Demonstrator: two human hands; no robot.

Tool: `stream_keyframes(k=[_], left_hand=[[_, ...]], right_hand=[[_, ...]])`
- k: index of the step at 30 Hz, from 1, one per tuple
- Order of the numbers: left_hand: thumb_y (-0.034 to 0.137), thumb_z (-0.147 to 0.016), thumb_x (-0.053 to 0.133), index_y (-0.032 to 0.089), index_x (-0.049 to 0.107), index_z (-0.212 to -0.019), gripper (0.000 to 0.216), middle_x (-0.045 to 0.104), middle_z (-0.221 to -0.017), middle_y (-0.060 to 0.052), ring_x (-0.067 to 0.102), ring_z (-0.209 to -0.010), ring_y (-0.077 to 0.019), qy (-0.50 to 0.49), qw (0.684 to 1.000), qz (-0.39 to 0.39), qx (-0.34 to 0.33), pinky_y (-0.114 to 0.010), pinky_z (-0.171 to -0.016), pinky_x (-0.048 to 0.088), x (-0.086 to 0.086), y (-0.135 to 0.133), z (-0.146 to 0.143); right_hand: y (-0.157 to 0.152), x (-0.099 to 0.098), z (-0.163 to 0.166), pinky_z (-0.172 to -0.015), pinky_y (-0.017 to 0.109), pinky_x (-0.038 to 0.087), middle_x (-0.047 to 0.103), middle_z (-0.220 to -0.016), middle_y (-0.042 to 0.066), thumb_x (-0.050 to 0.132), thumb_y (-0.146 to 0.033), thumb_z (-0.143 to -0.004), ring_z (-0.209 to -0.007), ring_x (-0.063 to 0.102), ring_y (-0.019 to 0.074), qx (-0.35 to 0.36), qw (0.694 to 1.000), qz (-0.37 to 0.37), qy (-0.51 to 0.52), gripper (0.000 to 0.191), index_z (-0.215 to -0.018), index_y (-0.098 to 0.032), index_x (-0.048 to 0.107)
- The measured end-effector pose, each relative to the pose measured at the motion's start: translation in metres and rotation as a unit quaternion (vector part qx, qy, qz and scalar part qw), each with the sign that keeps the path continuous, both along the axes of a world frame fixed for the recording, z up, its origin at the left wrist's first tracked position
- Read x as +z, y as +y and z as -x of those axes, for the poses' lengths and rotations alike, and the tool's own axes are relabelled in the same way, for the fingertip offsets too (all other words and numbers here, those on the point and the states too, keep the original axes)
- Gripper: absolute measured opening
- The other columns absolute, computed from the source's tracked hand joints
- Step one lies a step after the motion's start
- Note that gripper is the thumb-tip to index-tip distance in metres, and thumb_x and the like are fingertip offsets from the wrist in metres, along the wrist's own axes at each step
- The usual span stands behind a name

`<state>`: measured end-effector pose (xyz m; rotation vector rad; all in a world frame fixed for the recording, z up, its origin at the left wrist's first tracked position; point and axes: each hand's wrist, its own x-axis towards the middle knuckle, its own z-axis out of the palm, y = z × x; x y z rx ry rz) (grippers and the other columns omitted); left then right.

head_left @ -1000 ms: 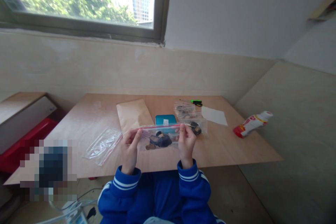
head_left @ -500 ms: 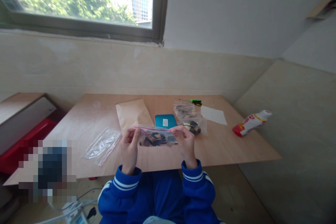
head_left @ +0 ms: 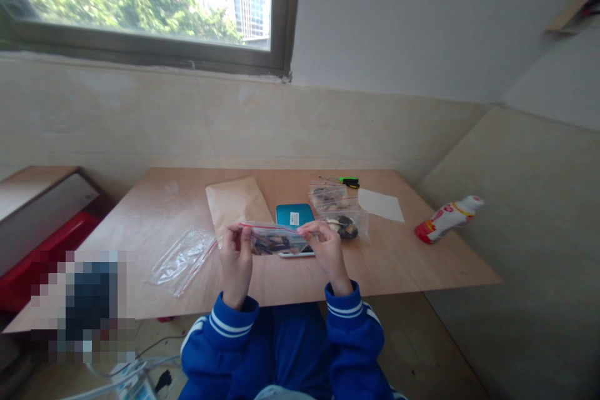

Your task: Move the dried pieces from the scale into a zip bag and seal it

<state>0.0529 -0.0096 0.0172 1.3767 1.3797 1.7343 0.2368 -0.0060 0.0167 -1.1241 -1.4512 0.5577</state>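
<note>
Zip bag (head_left: 276, 240): clear plastic with a red seal strip, dark brown and black contents. Empty bag (head_left: 184, 259): clear, red strip. Case (head_left: 294, 215): teal with a white label. Envelope (head_left: 237, 202): tan kraft. Bench (head_left: 422, 262): light wood grain. Paper sheet (head_left: 380, 205): white. Bottle (head_left: 447, 217): white with red markings. Sleeves (head_left: 234, 325): blue with white stripes at the cuffs.

Zip bag (head_left: 275, 241) now tilted flatter, hands (head_left: 281, 250) closer together.
</note>
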Motion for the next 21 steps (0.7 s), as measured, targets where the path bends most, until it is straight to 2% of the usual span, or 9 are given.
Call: stream_keyframes(k=[2,6,10,14,17,21], left_hand=[[0.042,-0.088,0.048,0.019,0.051,-0.083,0.023,0.059,-0.073,0.000,0.059,-0.070,-0.0133,0.020,1.000,-0.005,-0.003,-0.025,-0.066,0.048,-0.002,0.000,0.000],[0.040,-0.088,0.049,0.019,0.051,-0.085,0.021,0.059,-0.075,0.000,0.059,-0.071,-0.0128,0.021,1.000,-0.008,-0.017,-0.024,-0.065,0.047,-0.001,-0.003,0.001],[0.039,-0.087,0.052,0.019,0.054,-0.086,0.020,0.060,-0.077,0.001,0.060,-0.073,-0.0124,-0.022,0.996,0.009,-0.083,-0.023,-0.067,0.048,0.001,-0.004,0.004],[0.038,-0.080,0.062,0.019,0.057,-0.087,0.021,0.064,-0.082,-0.001,0.062,-0.080,-0.0151,-0.059,0.987,0.026,-0.149,-0.026,-0.073,0.051,-0.002,-0.001,0.007],[0.038,-0.077,0.065,0.017,0.060,-0.086,0.023,0.066,-0.083,-0.003,0.064,-0.082,-0.0173,-0.067,0.986,0.037,-0.150,-0.029,-0.075,0.052,-0.006,0.003,0.008],[0.039,-0.076,0.066,0.016,0.066,-0.085,0.024,0.069,-0.079,-0.004,0.064,-0.076,-0.0177,-0.045,0.987,0.073,-0.138,-0.028,-0.069,0.052,-0.005,0.003,0.008]], right_hand=[[0.000,0.004,-0.001,-0.082,0.035,0.044,0.071,-0.080,0.003,0.066,-0.039,-0.079,-0.083,0.062,0.0202,0.021,0.997,-0.003,-0.069,0.019,-0.070,-0.023,0.068],[-0.001,0.013,0.003,-0.082,0.035,0.040,0.070,-0.074,0.001,0.069,-0.032,-0.079,-0.079,0.062,0.0197,-0.023,0.985,-0.016,-0.170,0.012,-0.071,-0.024,0.069],[-0.003,0.015,0.005,-0.077,0.033,0.039,0.069,-0.070,0.000,0.064,-0.025,-0.082,-0.074,0.061,0.0186,-0.054,0.982,-0.026,-0.179,0.017,-0.066,-0.023,0.068],[-0.004,0.013,0.004,-0.079,0.035,0.039,0.070,-0.071,0.000,0.062,-0.025,-0.083,-0.074,0.062,0.0187,-0.046,0.987,-0.028,-0.153,0.019,-0.065,-0.023,0.068],[-0.004,0.013,0.004,-0.078,0.035,0.041,0.070,-0.072,0.001,0.063,-0.031,-0.083,-0.076,0.062,0.0196,-0.054,0.985,-0.020,-0.161,0.017,-0.068,-0.024,0.068],[-0.003,0.014,0.008,-0.086,0.038,0.037,0.072,-0.083,0.001,0.069,-0.035,-0.079,-0.085,0.062,0.0214,-0.031,0.971,-0.006,-0.236,0.010,-0.082,-0.026,0.070]])
